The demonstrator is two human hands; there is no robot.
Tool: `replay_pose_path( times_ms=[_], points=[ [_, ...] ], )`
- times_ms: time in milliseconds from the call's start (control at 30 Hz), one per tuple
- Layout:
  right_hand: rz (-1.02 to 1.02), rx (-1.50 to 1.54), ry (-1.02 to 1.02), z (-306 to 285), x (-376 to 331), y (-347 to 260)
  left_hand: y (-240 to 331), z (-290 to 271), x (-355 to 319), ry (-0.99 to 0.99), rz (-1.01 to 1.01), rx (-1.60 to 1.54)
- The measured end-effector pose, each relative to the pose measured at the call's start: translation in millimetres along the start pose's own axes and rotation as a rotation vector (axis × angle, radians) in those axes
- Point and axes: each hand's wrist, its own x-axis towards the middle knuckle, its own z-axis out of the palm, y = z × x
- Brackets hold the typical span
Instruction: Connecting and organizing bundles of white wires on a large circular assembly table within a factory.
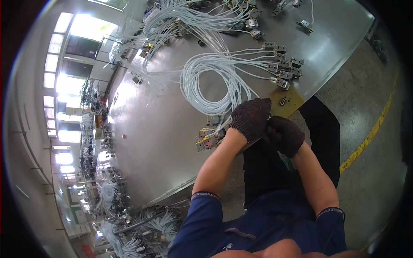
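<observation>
Both my hands wear dark knitted gloves and meet at the near edge of the metal table (pixel 150 159). My left hand (pixel 251 116) is closed, its fingers curled around something hidden by the glove. Against it, my right hand (pixel 284 135) is also closed, and what it pinches cannot be made out. Just beyond lies a coil of white cables (pixel 189 88). Its metal connectors (pixel 284 66) sit in a cluster to the right, and more connectors (pixel 208 139) rest left of my left wrist. Several small metal pieces (pixel 283 101) lie on a yellowish board (pixel 294 99) beside my hands.
A large heap of white cables (pixel 180 19) with metal ends covers the far side of the table. One loose connector (pixel 305 26) lies at the far right. More cable bundles (pixel 109 189) hang at the left. A yellow line (pixel 370 137) crosses the floor at right.
</observation>
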Motion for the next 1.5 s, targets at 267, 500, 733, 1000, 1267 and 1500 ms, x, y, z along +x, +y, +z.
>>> replay_pose_path(
  times_ms=[267, 500, 733, 1000, 1267, 1500],
  points=[
    [0.720, 1.264, 0.043, 4.2, -5.7, 2.9, 5.6, -5.0, 2.1, -0.065, -0.032, 0.060],
    [0.685, 0.718, -0.031, -4.2, -19.9, -4.7, 4.8, -3.5, 2.3, -0.062, -0.019, 0.073],
    [0.686, 0.649, -0.028, -2.8, -22.6, -3.9, 5.6, -6.3, 5.8, -0.094, 0.010, 0.085],
    [-0.003, -0.104, 0.376, 3.6, -23.0, -4.1, 4.4, -4.4, 8.0, -0.143, -0.010, 0.133],
    [0.038, -0.153, 0.435, 8.6, -15.2, -9.2, 3.7, -0.3, 9.6, -0.136, -0.048, 0.117],
    [0.087, -0.176, 0.432, 14.5, -17.3, -10.9, 7.3, -4.1, 10.5, -0.155, -0.087, 0.107]
  ],
)
